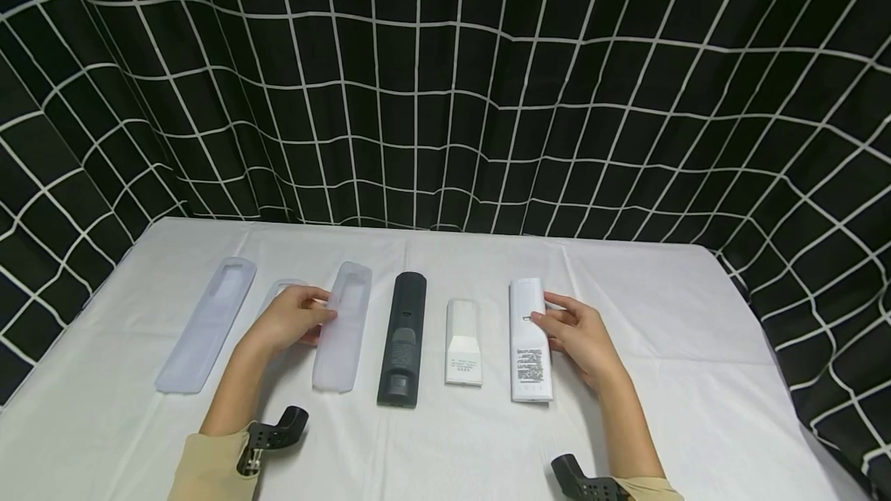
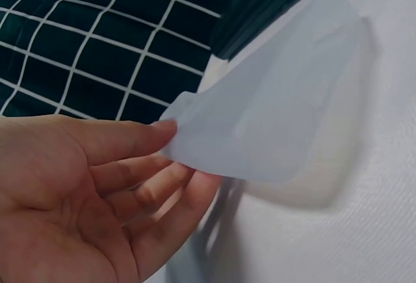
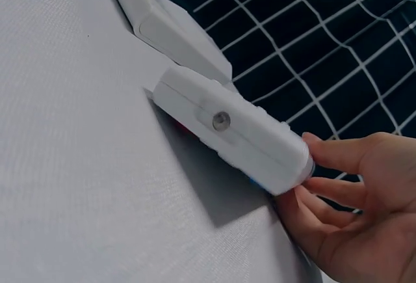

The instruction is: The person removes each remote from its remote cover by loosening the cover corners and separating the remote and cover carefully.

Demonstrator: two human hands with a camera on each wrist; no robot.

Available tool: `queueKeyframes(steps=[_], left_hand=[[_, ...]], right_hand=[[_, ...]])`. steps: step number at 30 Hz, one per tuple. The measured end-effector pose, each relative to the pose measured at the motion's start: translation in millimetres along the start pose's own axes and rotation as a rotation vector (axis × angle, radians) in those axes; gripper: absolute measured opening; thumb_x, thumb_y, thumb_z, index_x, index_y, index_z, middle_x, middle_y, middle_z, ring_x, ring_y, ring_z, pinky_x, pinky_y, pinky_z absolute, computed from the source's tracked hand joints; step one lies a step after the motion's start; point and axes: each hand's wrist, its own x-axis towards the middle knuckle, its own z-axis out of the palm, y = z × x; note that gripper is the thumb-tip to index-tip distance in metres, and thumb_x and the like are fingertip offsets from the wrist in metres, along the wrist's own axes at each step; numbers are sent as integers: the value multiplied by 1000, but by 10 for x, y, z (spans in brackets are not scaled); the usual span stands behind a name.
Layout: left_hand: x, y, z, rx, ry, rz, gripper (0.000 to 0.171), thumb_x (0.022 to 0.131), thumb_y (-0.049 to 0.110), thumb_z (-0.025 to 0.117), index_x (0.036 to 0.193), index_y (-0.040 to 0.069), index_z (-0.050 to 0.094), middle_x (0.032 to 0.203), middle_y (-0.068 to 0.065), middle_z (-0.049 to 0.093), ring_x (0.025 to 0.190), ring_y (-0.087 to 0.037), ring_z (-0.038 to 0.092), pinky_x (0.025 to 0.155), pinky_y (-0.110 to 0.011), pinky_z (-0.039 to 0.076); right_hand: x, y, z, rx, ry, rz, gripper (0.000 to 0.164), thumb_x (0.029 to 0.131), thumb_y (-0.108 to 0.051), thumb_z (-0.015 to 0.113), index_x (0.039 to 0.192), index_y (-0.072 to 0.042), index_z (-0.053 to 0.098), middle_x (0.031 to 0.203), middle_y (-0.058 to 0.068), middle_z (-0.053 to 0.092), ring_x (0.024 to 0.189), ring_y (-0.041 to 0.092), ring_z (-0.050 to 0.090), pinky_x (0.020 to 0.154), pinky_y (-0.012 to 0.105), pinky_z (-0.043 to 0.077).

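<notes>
My left hand (image 1: pixel 288 319) pinches a translucent silicone remote cover (image 1: pixel 341 339) between thumb and fingers. In the left wrist view the cover (image 2: pixel 260 114) is tilted, one side raised off the white cloth. My right hand (image 1: pixel 585 335) grips the edge of a white remote control (image 1: pixel 527 331), whose label side faces up. The right wrist view has this remote (image 3: pixel 240 130) angled, with a shadow under it. Between the hands lie a dark grey remote (image 1: pixel 402 339) and a smaller white remote (image 1: pixel 462 331), both back side up.
A long translucent cover (image 1: pixel 207 327) lies at the left of the white-clothed table (image 1: pixel 445 454). Partly hidden behind my left hand is a smaller translucent cover (image 1: pixel 284 284). A black curtain with white grid lines (image 1: pixel 445 99) hangs beyond the table.
</notes>
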Motion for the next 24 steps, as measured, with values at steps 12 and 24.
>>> queueKeyframes(steps=[12, 24], left_hand=[[-45, -53, -159, -41, -57, -26, 42, 101, -2, 61, 137, -22, 51, 103, -21, 70, 75, -11, 68, 67, -27, 64], [-74, -59, -199, -40, -61, -17, 41, 102, 1, 58, 136, -23, 52, 102, -20, 70, 76, -12, 67, 68, -27, 64]], right_hand=[[-42, -45, -11, -40, 31, -18, 55, 100, -6, 68, 147, 14, 49, 126, 26, 61, 81, 4, 64, 71, 21, 61], [-39, -37, -95, -24, 6, -48, 50, 101, 0, 65, 144, 21, 48, 115, 20, 66, 77, 6, 64, 68, 23, 62]])
